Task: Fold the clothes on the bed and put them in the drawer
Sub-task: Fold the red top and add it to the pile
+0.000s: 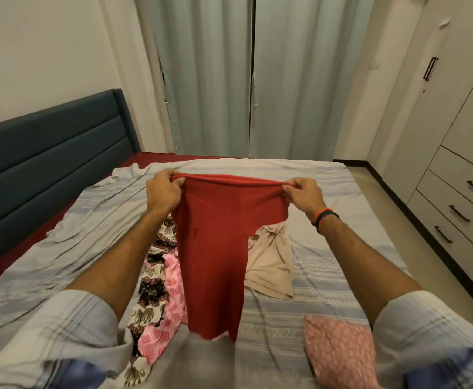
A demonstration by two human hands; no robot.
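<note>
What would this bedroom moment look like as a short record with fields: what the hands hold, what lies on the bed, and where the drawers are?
held item: red garment, hanging stretched between both hands
left hand: pinches its top edge
right hand: pinches its top edge
unfolded on bed: elephant-print cloth, pink patterned cloth, beige garment
folded: pink dotted piece, near right
drawers: right of bed, all shut

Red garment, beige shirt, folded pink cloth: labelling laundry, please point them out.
red garment [215, 248], head view, middle of hanging cloth.
beige shirt [269, 265], head view, its body.
folded pink cloth [339, 352], head view, top face.
</note>
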